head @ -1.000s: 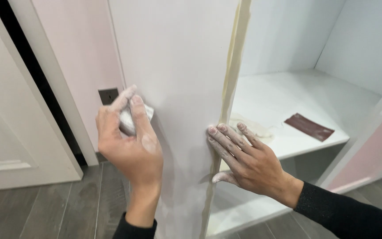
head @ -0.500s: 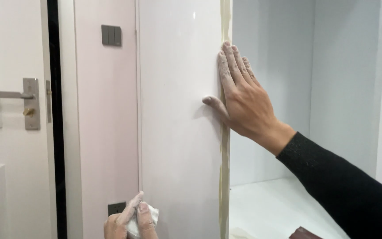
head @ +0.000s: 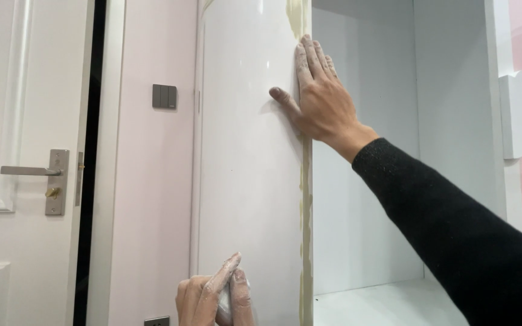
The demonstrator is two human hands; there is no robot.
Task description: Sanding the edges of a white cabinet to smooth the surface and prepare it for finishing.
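Right hand (head: 318, 99) flat on panel (head: 249, 169) edge, up high; tape strip (head: 305, 211) runs down the edge below it. Left hand (head: 212, 296) low on panel, below-left of right hand, pad (head: 226, 302) in its fingers. Cabinet shelf (head: 388, 305) right of left hand. Switch (head: 164, 96) left of right hand; door handle (head: 31, 171) farther left.

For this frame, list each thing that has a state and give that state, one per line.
Right hand: flat, fingers spread, pressed on the front edge of the white cabinet panel.
Left hand: closed around a small white pad, against the panel low down.
Edge strip: yellowish, patchy, running down the panel edge.
Door: shut or nearly so, lever handle horizontal.
Cabinet shelf: open-fronted.
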